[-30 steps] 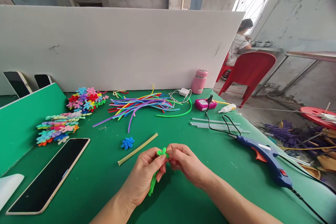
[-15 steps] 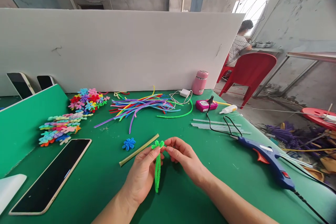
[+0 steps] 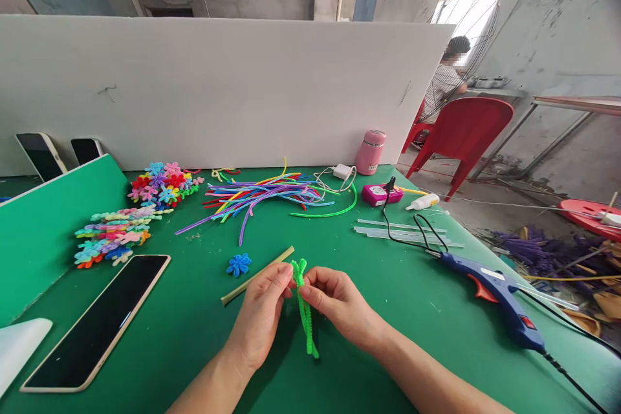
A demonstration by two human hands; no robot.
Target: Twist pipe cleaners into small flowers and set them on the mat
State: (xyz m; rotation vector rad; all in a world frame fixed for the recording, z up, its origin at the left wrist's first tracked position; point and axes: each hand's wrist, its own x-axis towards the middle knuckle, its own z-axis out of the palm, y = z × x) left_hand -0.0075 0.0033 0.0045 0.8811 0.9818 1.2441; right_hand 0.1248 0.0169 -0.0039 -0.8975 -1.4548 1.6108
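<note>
A bright green pipe cleaner (image 3: 306, 323), bent into small loops at the top with long ends hanging down, is pinched between my two hands. My left hand (image 3: 262, 310) grips its looped top from the left with thumb and fingers. From the right, my right hand (image 3: 339, 301) pinches it just below the loops. Left of my hands lies a finished-looking blue pipe cleaner flower (image 3: 239, 264). A thin yellowish flat stick (image 3: 257, 277) rests on the green table (image 3: 388, 362), its middle passing behind my left fingers.
Multicoloured pipe cleaners (image 3: 272, 196) lie behind my hands, with flower piles (image 3: 162, 185) to their left. A phone (image 3: 97, 323) lies at left. On the right are a blue glue gun (image 3: 495, 291), clear glue sticks (image 3: 402, 231), a white bottle (image 3: 423, 202) and a pink flask (image 3: 370, 152).
The green loops have turned and gathered more upright, and the hanging ends have swung right. My right hand's pinch has moved slightly left onto the stem; my left hand stays close by.
</note>
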